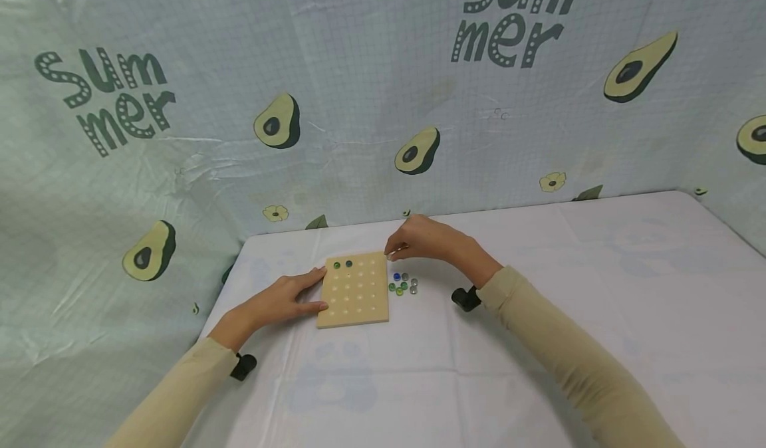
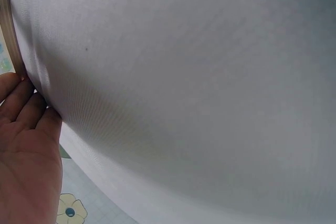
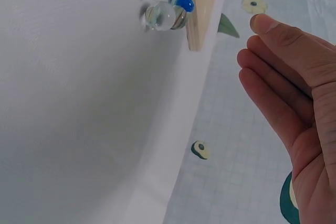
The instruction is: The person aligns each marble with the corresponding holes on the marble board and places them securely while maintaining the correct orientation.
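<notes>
A square wooden board (image 1: 356,295) with rows of shallow round hollows lies on the table. Two dark glass marbles (image 1: 343,264) sit in its far row, towards the left. My left hand (image 1: 284,300) rests at the board's left edge, thumb near the lower part and straight fingers by the upper corner. My right hand (image 1: 427,238) is raised by the far right corner, thumb and fingertips drawn close; I cannot tell whether they pinch a marble. Beside the board's right edge lie several loose glass marbles (image 1: 403,286), blue, green, yellowish and clear, also showing in the right wrist view.
A white cloth (image 1: 419,381) covers the table. Behind it hangs a pale curtain (image 1: 347,69) printed with avocados, flowers and lettering. Small black devices (image 1: 465,299) are worn at both wrists.
</notes>
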Tool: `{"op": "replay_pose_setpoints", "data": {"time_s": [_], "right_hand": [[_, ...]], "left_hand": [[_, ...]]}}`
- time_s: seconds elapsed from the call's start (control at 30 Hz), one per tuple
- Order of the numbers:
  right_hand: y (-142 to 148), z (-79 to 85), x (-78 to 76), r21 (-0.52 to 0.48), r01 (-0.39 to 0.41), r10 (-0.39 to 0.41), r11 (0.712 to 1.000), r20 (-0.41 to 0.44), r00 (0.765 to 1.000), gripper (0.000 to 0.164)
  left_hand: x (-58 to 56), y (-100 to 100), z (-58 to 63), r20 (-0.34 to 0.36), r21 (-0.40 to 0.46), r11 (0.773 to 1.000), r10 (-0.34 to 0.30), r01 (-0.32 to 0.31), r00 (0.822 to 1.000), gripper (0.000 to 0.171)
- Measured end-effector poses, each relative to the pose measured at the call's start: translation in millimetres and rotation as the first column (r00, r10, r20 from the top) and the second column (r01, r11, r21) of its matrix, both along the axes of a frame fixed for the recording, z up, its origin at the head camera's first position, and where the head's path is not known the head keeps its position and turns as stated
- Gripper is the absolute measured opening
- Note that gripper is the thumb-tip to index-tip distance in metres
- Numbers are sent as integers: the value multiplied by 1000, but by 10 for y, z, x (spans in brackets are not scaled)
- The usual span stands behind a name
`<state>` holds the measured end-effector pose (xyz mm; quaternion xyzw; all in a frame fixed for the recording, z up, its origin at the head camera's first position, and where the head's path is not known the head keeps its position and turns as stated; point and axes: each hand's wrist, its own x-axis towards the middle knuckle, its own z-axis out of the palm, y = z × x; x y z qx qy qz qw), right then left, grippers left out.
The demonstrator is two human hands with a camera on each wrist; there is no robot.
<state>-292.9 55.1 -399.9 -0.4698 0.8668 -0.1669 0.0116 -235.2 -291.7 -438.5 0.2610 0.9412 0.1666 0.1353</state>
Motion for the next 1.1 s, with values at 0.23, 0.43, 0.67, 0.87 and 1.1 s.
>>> {"op": "replay_pose_setpoints", "data": {"time_s": [0.23,0.43,0.67,0.87,1.1], "right_hand": [[-66,-6,-25,-12,-6,6,1000,-20,1000,16],[-132,10,-32,-35,-14,13,999,-23,1000,14],[-230,42,-36,-97,-30,29,995,-19,999,13],[-312,64,-41,-146,-20,23,989,23,999,14],[-369,30,-67,-165,1,5,986,39,999,17]], "left_hand": [[-5,6,-2,-1,-3,1000,0,0,1000,92],[-5,5,-5,1,-6,1000,2,-2,1000,92],[-3,3,-5,7,-13,1000,12,-12,1000,92],[-6,18,3,4,-14,1000,14,-14,1000,91],[-14,21,11,3,-11,1000,10,-10,1000,92]]}}
